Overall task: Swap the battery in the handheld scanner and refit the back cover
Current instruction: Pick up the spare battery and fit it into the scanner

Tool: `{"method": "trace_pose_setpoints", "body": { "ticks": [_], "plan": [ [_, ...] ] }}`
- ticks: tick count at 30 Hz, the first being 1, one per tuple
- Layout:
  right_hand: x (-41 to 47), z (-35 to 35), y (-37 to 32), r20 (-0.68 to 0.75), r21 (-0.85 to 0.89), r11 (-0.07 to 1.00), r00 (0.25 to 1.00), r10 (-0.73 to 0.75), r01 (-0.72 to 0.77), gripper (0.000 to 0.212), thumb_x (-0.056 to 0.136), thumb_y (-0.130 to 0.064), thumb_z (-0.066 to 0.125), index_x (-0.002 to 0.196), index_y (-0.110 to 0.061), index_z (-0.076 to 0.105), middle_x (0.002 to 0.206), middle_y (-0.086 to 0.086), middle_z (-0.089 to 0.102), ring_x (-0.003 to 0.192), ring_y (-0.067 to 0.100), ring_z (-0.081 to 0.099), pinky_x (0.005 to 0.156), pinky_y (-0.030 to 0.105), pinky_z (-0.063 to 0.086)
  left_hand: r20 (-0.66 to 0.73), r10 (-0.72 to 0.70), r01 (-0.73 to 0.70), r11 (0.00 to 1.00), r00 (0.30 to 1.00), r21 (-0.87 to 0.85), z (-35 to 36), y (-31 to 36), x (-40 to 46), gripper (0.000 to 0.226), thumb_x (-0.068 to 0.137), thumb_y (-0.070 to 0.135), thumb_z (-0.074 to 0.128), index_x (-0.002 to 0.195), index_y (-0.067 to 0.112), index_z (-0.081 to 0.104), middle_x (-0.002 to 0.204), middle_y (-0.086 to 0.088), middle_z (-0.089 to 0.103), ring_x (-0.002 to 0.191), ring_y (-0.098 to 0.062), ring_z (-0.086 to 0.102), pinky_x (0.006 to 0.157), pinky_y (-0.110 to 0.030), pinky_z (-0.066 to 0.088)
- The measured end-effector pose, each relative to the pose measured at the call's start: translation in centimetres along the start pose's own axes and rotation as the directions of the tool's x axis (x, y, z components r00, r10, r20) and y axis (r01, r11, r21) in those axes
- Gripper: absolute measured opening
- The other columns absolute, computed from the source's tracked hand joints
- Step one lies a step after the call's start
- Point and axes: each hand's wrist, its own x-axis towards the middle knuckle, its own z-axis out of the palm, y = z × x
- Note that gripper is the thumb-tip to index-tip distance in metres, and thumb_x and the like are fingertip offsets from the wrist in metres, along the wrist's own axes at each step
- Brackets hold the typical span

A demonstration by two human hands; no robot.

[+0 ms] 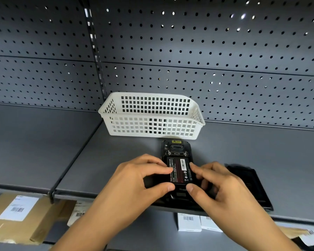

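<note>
The black handheld scanner (176, 148) lies face down on the grey shelf (261, 151), its back open. A black battery (180, 171) with a red label and barcode sits over the open bay. My left hand (141, 176) pinches the battery's left edge with finger and thumb. My right hand (214, 182) grips its right edge the same way. The black back cover (246, 180) lies flat on the shelf just right of my right hand, partly hidden by it.
A white slotted plastic basket (152, 115) stands right behind the scanner, with something dark inside. Grey pegboard (207, 51) backs the shelf. On the lower shelf lie a cardboard parcel (20, 214) and white labelled boxes (188, 221).
</note>
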Motion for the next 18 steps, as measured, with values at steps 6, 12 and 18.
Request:
{"method": "trace_pose_setpoints", "body": {
  "ticks": [6,12,18],
  "plan": [
    [0.4,0.1,0.2,-0.024,0.038,0.999,1.000,0.020,-0.019,0.039,0.079,-0.033,0.072,0.117,-0.035,0.066,0.101,-0.019,0.053,0.084,0.009,0.058,0.070,0.010,0.043,0.040,0.032,-0.035,0.997,0.999,0.068,-0.1,-0.1,0.0,0.025,0.081,0.039,0.075,0.106,0.040,0.075,0.110,0.029,0.063,0.106,0.010,0.060,0.089,-0.003,0.038],
    [0.4,-0.3,0.1,0.004,0.052,0.999,1.000,-0.007,0.007,0.034,0.079,-0.032,0.072,0.109,-0.046,0.065,0.098,-0.018,0.054,0.076,0.008,0.057,0.066,0.011,0.042,0.059,0.067,-0.073,0.991,0.996,0.111,-0.2,-0.2,0.0,0.023,0.085,0.041,0.070,0.107,0.038,0.075,0.111,0.028,0.062,0.104,0.006,0.061,0.088,-0.011,0.045],
    [1.1,-0.2,0.3,-0.003,0.026,1.000,1.000,-0.009,0.009,0.028,0.078,-0.035,0.070,0.104,-0.045,0.070,0.091,-0.011,0.060,0.078,0.011,0.058,0.065,0.012,0.043,0.030,0.066,-0.070,0.987,0.997,0.143,0.0,0.1,0.4,0.015,0.086,0.036,0.070,0.099,0.036,0.078,0.104,0.025,0.065,0.096,0.005,0.064,0.082,-0.011,0.046]
  ]
}}
